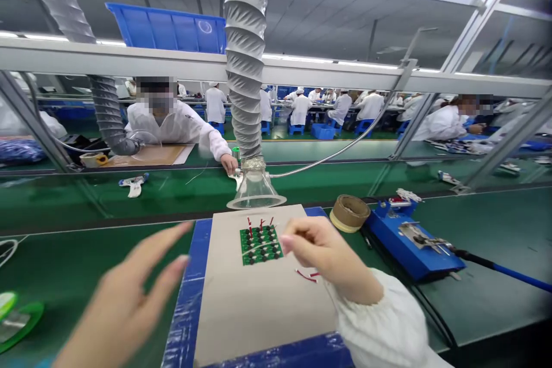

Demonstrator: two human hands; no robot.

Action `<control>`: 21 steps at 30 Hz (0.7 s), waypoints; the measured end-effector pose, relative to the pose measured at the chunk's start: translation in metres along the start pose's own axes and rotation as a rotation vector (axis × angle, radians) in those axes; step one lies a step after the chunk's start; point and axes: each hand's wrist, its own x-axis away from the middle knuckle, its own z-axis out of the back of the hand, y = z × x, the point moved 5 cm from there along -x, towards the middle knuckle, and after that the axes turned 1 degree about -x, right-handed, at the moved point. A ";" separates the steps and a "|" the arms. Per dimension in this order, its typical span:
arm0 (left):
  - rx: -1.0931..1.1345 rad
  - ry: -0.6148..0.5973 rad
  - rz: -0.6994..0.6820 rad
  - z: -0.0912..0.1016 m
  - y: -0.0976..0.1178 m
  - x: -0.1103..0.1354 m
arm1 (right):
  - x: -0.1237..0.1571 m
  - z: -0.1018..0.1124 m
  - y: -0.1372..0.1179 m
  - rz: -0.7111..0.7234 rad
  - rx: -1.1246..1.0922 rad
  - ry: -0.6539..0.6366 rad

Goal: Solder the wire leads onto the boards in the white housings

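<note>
A green circuit board (261,245) with rows of dark round parts lies on a beige board (259,310) edged in blue. Short red wires (249,224) stand up along its far side, and a thin pale strand crosses it. My right hand (323,253) is closed in a pinch at the circuit board's right edge; what the fingers hold, if anything, I cannot make out. A few loose red wires (307,277) lie below that hand. My left hand (129,287), slightly blurred, hovers left of the beige board with thumb and fingers apart, holding nothing.
A clear fume hood (256,192) hangs just behind the board. To the right are a tape roll (349,213) and a blue soldering device (414,241) with a cable. A green spool (19,322) sits at left. Across the belt, a co-worker's hand (229,164) touches a white item.
</note>
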 end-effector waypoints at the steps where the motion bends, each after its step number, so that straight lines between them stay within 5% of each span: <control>1: 0.065 -0.113 -0.012 -0.021 0.014 0.000 | -0.003 -0.012 -0.006 0.028 0.032 -0.025; 5: 0.507 -0.512 0.206 -0.077 0.053 0.001 | -0.009 -0.027 -0.017 0.092 -0.005 -0.015; 7: 0.697 -0.577 0.328 -0.081 0.062 -0.002 | -0.012 -0.018 -0.010 0.071 -0.035 0.040; 10: 0.716 -0.618 0.274 -0.078 0.067 -0.016 | -0.019 -0.004 0.012 -0.019 -0.076 0.140; 12: 0.622 -0.571 0.180 -0.075 0.062 -0.036 | -0.024 -0.003 0.028 -0.062 -0.108 0.173; 15: 0.441 -0.305 0.083 -0.067 0.037 -0.082 | -0.029 -0.011 0.051 -0.097 -0.150 0.145; 18: 0.280 -0.048 0.042 -0.060 0.005 -0.135 | -0.029 -0.023 0.077 -0.154 -0.171 0.070; 21: 0.235 0.044 0.080 -0.072 -0.022 -0.180 | -0.031 -0.039 0.089 -0.140 -0.062 -0.090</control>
